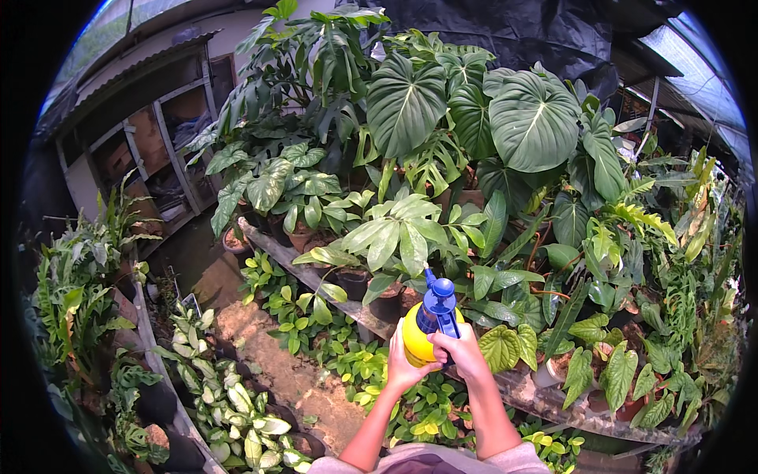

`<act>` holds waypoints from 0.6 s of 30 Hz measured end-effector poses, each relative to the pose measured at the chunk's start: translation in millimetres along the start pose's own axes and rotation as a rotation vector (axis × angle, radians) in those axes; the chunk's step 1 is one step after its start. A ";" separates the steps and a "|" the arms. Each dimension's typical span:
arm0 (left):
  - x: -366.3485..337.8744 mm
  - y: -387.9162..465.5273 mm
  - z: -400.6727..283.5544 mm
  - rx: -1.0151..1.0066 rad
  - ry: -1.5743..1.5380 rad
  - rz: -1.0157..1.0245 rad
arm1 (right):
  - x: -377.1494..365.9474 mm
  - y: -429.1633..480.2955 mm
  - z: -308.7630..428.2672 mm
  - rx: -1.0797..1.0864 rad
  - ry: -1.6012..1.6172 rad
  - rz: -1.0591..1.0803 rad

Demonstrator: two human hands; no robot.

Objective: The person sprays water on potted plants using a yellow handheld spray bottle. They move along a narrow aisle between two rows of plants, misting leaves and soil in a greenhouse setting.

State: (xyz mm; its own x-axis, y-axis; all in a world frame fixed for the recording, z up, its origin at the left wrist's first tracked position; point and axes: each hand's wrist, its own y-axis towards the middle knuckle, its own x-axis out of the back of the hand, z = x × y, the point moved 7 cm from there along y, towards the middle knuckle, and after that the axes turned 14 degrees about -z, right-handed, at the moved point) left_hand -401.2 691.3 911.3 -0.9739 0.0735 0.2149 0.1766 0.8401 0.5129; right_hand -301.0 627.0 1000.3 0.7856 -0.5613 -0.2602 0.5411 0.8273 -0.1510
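A yellow pump spray bottle (pixel 416 339) with a blue pump head (pixel 441 296) is held out in front of me. My left hand (pixel 402 361) cups the yellow tank from its left side. Around the blue handle at the right, my right hand (pixel 462 349) is closed, its thumb near the trigger lever. The nozzle points away from me, just below a broad pale-green compound leaf (pixel 408 231) of a potted plant. Whether the trigger is pressed cannot be told, and no spray is plainly visible.
A long bench (pixel 308 278) carries crowded potted plants, with large heart-shaped leaves (pixel 536 118) at the back. Low leafy plants (pixel 355 367) grow beneath its edge. A dirt path (pixel 278 349) runs along the left, beside variegated plants (pixel 237 409) and another bench edge (pixel 151 338).
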 end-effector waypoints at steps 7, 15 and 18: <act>-3.1 5.1 -22.1 -0.037 -0.051 0.016 | 7.8 -18.5 14.0 0.096 0.026 -0.025; 9.0 -6.2 -13.8 -0.082 -0.005 -0.036 | -2.8 -17.4 0.4 0.042 -0.013 0.029; 10.1 -21.3 4.5 -0.028 0.003 -0.064 | -9.2 -12.2 -19.6 -0.013 -0.054 0.065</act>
State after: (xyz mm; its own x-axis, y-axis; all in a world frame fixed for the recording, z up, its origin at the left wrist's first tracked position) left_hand -415.4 676.6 898.8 -0.9828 0.0189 0.1835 0.1184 0.8277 0.5485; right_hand -320.7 622.5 985.8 0.8341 -0.5067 -0.2181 0.4850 0.8619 -0.1477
